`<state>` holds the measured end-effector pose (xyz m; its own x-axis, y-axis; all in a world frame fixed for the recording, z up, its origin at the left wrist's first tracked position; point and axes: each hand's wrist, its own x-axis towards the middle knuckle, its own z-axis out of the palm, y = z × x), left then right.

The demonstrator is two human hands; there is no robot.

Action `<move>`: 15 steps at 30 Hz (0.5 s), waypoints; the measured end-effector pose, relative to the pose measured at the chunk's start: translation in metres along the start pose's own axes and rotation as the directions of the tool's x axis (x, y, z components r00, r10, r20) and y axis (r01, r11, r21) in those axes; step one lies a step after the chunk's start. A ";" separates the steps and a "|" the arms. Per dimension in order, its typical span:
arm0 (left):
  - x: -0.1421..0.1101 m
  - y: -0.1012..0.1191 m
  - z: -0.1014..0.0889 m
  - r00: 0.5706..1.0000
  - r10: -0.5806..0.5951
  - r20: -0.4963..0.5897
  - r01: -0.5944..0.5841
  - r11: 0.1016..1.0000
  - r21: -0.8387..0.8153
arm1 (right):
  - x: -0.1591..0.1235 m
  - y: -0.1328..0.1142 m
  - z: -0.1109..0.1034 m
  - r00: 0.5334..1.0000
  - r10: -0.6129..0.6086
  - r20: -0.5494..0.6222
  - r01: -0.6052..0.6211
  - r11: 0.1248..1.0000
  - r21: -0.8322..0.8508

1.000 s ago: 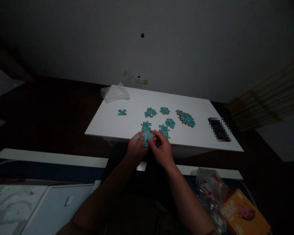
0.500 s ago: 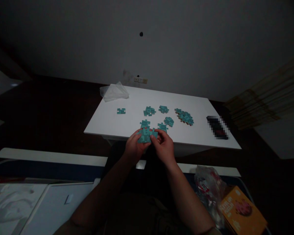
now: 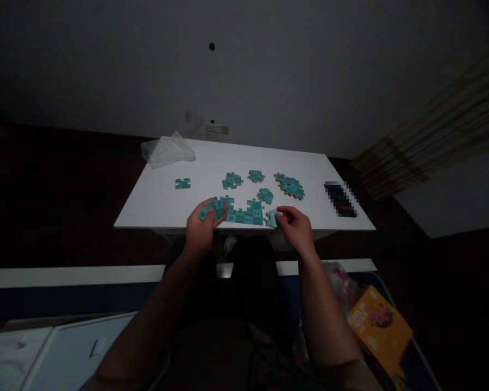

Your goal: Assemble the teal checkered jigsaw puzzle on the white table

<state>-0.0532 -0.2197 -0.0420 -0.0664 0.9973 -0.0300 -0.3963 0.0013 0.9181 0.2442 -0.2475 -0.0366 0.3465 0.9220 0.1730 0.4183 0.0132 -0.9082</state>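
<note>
Several teal puzzle pieces [image 3: 212,209] are gripped in my left hand [image 3: 201,225], over the front edge of the white table. My right hand [image 3: 295,224] pinches a single puzzle piece [image 3: 272,218] just right of a joined strip of puzzle pieces [image 3: 244,215] that lies along that edge. Whether this piece touches the strip I cannot tell. Beyond the strip lie small piles of pieces: one pile [image 3: 232,180] to the left, another pile [image 3: 256,175] farther back, and a third pile [image 3: 265,195] nearer. A larger heap [image 3: 290,186] spreads to the right.
The white table [image 3: 155,201] also bears a lone puzzle piece [image 3: 182,183], a crumpled clear plastic bag [image 3: 170,151] at the back left and a blurred dark object [image 3: 341,199] at the right. An orange puzzle box [image 3: 381,328] sits by my right arm, a whiteboard-like panel [image 3: 75,353] at lower left.
My hands have moved apart. The right one has taken a single piece out to the right, down at the strip's end; the left keeps the other pieces. The view has shifted, exposing the strip.
</note>
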 end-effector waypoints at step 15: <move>0.035 -0.002 0.031 0.907 0.139 0.398 -0.379 0.682 0.626 | 0.005 -0.010 0.002 0.986 -0.022 0.163 0.075 0.941 -0.329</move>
<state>-0.0263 -0.1823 -0.0322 0.2489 0.9337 0.2575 0.3278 -0.3314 0.8847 0.2394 -0.2423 -0.0272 0.1960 0.9721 0.1286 0.6958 -0.0455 -0.7168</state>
